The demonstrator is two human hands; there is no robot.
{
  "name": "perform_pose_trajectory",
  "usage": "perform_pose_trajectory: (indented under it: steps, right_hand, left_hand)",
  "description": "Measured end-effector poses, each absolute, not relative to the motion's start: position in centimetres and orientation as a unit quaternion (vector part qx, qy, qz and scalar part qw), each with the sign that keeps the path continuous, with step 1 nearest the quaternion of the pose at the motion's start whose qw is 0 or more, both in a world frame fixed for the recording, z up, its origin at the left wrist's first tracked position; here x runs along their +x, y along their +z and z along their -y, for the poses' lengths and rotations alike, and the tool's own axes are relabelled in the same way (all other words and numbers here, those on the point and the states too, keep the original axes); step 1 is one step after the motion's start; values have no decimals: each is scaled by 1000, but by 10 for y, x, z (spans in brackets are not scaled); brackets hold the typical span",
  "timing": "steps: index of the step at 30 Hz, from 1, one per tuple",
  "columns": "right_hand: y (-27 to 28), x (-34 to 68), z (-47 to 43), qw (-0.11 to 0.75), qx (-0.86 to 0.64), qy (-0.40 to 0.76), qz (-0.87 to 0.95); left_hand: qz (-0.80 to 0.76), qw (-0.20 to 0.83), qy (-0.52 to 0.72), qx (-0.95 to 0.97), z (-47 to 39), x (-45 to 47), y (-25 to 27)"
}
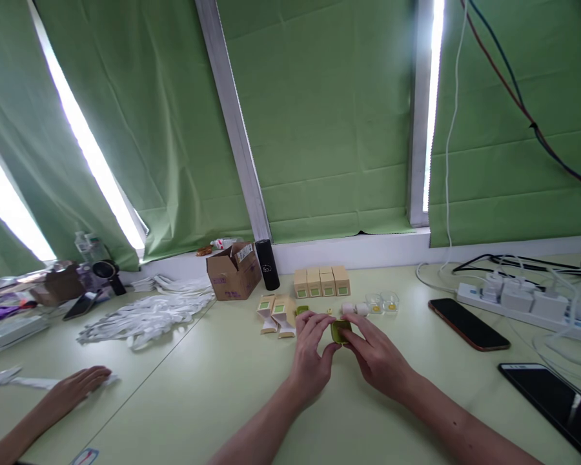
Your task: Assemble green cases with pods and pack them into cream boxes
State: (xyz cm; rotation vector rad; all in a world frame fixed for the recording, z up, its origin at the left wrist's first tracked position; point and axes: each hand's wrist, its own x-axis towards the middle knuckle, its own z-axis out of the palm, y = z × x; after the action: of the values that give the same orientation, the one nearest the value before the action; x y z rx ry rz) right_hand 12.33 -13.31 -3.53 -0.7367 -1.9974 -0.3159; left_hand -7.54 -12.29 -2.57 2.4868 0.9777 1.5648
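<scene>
Between my two hands is a small square olive-green piece (339, 332), like a shallow box or lid. My left hand (312, 355) closes on its left edge with thumb and fingertips. My right hand (381, 356) grips its right side, one finger over its face. Just behind my left fingers lies another green piece (302, 310), partly hidden. Two opened tan cartons (283, 309) with white inner flaps lie to the left. Beyond my right hand are small white cylinders (355, 309) and two clear cups (390, 301) with something yellow inside.
Several closed tan boxes (321, 281) stand in a row at the back. Near them are a black cylinder (268, 265) and a brown cardboard box (233, 271). White strips (148, 315) and another person's hand (80, 385) are left; phones (469, 324) and a power strip (527, 309) right.
</scene>
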Motion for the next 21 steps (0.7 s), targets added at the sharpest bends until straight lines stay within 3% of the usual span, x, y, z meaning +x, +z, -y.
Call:
perform_pose_trajectory:
  steps: [21]
  right_hand:
    - [-34, 122, 136, 491, -292, -117, 812]
  left_hand:
    - [-315, 4, 508, 802, 124, -75, -27]
